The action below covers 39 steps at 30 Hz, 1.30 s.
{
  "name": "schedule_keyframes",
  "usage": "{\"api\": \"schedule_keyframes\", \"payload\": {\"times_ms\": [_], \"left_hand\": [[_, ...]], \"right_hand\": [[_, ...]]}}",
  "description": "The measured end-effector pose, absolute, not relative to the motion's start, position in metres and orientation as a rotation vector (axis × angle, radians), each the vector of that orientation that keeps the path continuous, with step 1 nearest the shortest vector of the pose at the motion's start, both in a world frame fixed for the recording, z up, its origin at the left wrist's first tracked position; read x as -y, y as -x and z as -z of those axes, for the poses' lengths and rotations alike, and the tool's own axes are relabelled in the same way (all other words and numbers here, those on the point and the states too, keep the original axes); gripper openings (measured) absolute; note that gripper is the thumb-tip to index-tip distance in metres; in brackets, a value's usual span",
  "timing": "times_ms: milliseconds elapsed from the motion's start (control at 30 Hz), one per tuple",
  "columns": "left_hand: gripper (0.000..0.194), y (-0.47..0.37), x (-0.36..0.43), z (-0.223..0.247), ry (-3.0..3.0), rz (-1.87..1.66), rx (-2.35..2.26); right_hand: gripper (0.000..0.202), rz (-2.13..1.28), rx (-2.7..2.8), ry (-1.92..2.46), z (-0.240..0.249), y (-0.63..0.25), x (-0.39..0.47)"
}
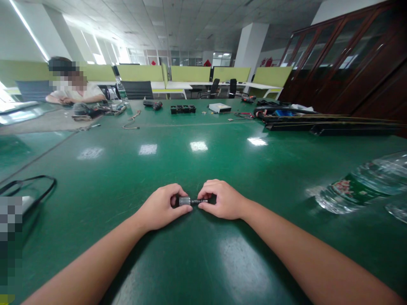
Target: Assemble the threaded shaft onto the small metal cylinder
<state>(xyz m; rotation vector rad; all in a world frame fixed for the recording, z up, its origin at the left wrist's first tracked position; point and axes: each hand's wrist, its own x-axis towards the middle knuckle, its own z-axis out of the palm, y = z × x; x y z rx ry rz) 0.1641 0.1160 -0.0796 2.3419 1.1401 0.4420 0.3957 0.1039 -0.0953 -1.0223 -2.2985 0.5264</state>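
My left hand point(165, 206) is closed around a small silver metal cylinder point(185, 201), thumb below and fingers curled over the top. A thin, dark, ridged shaft point(194, 202) sticks out of the cylinder to the right. My right hand point(224, 200) pinches the far end of this shaft between thumb and fingers. The piece lies roughly level, low over the green tabletop point(178, 169). Its left end is partly hidden in my left hand, and its exact kind is too small to make out.
Clear plastic bottles, one with a green label point(352, 188), lie at right. Toward the back are a power drill point(153, 104), a black block point(183, 109), a white box point(219, 108), a cord point(131, 123) and long black bars point(337, 125). Someone point(76, 89) sits at the far left.
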Motion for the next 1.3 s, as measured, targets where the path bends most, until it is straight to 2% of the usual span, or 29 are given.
{"api": "schedule_keyframes", "payload": {"times_ms": [967,1300], "left_hand": [[0.027,-0.16,-0.113,0.078,-2.348,-0.489,-1.135],[0.027,-0.159,-0.114,0.077,-2.341,-0.46,-1.143]], "right_hand": [[0.002,-0.566,2.188,1.155,0.094,-0.421,-0.113],[0.004,-0.529,2.274,1.082,0.092,-0.41,-0.109]]}}
